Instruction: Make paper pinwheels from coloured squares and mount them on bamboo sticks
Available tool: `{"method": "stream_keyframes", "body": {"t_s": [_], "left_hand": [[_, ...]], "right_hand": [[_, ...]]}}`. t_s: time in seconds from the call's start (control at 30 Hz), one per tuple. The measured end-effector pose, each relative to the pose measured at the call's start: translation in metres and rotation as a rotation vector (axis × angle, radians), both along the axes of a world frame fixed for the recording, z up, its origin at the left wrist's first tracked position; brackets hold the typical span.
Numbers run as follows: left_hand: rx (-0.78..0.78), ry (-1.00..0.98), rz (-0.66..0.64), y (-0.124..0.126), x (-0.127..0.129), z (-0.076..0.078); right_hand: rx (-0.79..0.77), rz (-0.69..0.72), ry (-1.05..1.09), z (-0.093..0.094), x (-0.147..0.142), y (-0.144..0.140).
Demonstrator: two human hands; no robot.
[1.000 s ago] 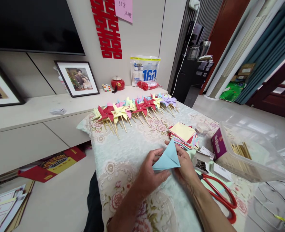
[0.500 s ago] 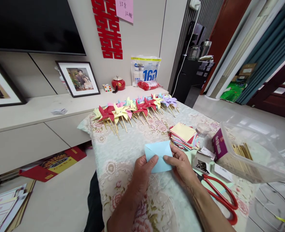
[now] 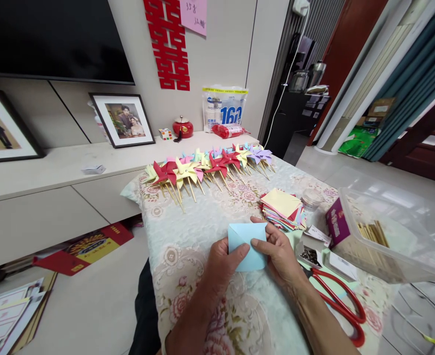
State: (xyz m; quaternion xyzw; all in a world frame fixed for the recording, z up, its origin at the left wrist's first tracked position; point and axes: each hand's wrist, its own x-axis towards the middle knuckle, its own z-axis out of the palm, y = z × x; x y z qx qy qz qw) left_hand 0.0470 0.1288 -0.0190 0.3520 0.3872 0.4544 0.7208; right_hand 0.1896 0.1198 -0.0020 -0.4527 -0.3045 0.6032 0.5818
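Lower left of frame: loose papers (image 3: 10, 313), spread on floor (image 3: 91, 310). Just right of these: red-and-yellow carton (image 3: 87, 249), below front of white cabinet (image 3: 128, 157). On cabinet, upper left: framed photo (image 3: 126, 121), leaning back. Farther right on it: small multicoloured cube (image 3: 165, 134), beside red pot (image 3: 183, 129).

Upper centre: row of paper pinwheels (image 3: 217, 163), red, yellow, pink, blue and purple, along far side of tabletop (image 3: 187, 231); sticks slanting toward bottom of frame.

Centre, left hand (image 3: 222, 260): closed grip on left side of light-blue paper (image 3: 256, 261); thumb flat on near face, other fingers mostly hidden behind. Paper: squarish, facing camera, between both hands at centre of frame, crease running from upper left corner. Contact of its lower edge with tabletop: cannot tell.

Right hand (image 3: 279, 251): closed grip on right side of same paper; thumb on near face, tip near left thumb.

Right of centre: stack of square sheets (image 3: 282, 203), pale yellow uppermost, near right fingers. Below it: small open box of dark metal pins (image 3: 311, 255). Lower right: red-handled scissors (image 3: 359, 319), near right forearm. Right edge: clear tub (image 3: 350, 251), gold-coloured sticks (image 3: 376, 234) inside.
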Motion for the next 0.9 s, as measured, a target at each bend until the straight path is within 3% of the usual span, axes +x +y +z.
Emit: {"method": "stream_keyframes", "body": {"t_s": [0.4,0.63,0.9], "left_hand": [[0.003,0.01,0.047,0.001,0.0,0.002],[-0.022,-0.148,0.179,0.002,0.001,0.008],[-0.032,-0.233,0.199,0.004,-0.001,0.017]], "right_hand": [[0.025,0.027,0.014,-0.003,0.0,0.0],[0.084,0.166,0.058,0.002,-0.002,0.0],[0.053,0.206,0.073,0.004,-0.008,-0.001]]}}
